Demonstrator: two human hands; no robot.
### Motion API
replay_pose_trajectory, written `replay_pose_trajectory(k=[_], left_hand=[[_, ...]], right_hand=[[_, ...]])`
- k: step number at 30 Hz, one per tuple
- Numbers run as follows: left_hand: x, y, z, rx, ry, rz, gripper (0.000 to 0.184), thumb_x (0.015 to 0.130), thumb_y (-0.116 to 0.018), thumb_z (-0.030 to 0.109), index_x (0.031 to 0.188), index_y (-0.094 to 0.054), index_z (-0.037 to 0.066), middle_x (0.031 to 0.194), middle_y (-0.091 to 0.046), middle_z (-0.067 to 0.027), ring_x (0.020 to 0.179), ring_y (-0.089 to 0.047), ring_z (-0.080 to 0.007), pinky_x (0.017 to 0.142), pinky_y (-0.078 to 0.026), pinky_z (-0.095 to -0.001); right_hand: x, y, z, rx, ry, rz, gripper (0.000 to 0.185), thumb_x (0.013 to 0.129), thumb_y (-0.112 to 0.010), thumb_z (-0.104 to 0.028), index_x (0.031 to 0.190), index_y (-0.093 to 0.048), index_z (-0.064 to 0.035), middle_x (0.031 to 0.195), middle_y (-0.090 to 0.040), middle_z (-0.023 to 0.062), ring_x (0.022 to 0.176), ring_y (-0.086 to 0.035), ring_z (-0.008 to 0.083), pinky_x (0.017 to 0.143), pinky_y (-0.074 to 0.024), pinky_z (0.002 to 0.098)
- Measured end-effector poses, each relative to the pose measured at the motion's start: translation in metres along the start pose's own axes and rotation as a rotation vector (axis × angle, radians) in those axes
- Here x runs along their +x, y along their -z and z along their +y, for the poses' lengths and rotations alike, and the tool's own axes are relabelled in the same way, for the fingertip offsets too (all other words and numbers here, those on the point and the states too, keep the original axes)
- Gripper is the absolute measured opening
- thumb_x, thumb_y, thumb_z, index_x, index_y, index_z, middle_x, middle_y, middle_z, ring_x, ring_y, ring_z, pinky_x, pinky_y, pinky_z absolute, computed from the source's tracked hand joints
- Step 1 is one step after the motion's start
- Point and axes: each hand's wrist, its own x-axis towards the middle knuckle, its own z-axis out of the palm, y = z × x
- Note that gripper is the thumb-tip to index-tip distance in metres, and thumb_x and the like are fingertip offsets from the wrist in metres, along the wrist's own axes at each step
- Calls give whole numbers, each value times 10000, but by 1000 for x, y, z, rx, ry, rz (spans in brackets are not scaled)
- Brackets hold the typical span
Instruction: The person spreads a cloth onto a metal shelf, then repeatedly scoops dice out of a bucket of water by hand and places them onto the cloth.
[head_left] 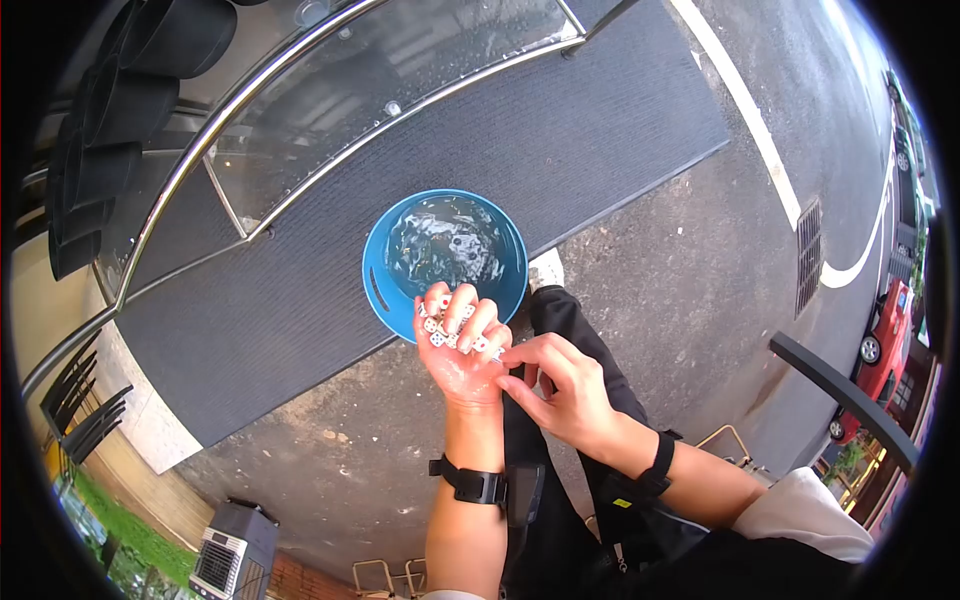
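My left hand (462,350) is turned palm up, its fingers curled over several small white dice (437,326) with dark and red pips. The palm looks wet. From the right, my right hand (562,388) reaches in with thumb and forefinger closing on a die (497,354) at the edge of the left hand. The fingertips partly hide that die. Just beyond both hands stands a round blue tub (376,240) with water in it, and the left fingers overlap its near rim.
The tub rests on a dark ribbed mat (300,310) over asphalt. A metal railing with clear panels (340,150) runs along the left. Black chairs (85,410) and a grey air cooler (235,550) stand at left. A drain grate (809,258) and a red car (885,325) are at right.
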Motion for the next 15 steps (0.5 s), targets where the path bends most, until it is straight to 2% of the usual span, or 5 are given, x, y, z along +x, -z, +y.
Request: replay_pose_trajectory(k=[3, 9, 11, 13, 15], left_hand=[[-4, -10, -11, -43, -22, 3, 291, 1048, -489, 324, 879, -553, 96, 738, -476, -26, 637, -463, -157, 426, -426, -257], [-13, -36, -21, -83, -73, 36, 286, 1042, -498, 332, 894, -556, 95, 761, -479, -19, 693, -475, -157, 438, -444, -255], [-16, -43, -21, -54, -96, 62, 287, 1042, -496, 338, 899, -555, 95, 777, -479, -15, 717, -480, -158, 440, -449, -255], [-18, -44, -21, 45, -116, 77, 282, 1047, -478, 342, 912, -550, 106, 791, -474, -12, 731, -482, -169, 439, -449, -255], [-20, -50, -24, 144, -142, 124, 285, 1050, -467, 349, 911, -545, 112, 785, -470, -16, 723, -482, -176, 436, -447, -252]], right_hand=[[0, 1, -14, -48, 24, 50, 210, 837, -780, -86, 1021, -680, -75, 924, -656, 68, 677, -647, 179, 592, -541, 304], [5, 9, -31, -64, 262, 56, 178, 815, -780, -53, 975, -708, -87, 912, -680, 55, 815, -691, 224, 632, -572, 297], [9, 19, -41, -36, 197, 122, 175, 818, -788, -61, 971, -710, -91, 873, -661, 39, 607, -565, 131, 523, -474, 268], [19, 22, -50, 21, 107, 171, 178, 815, -800, -75, 965, -707, -76, 833, -629, 27, 546, -481, 105, 495, -422, 258], [27, 23, -53, 25, 20, 81, 205, 802, -818, -94, 971, -705, -63, 807, -600, 24, 550, -493, 100, 504, -423, 255]])
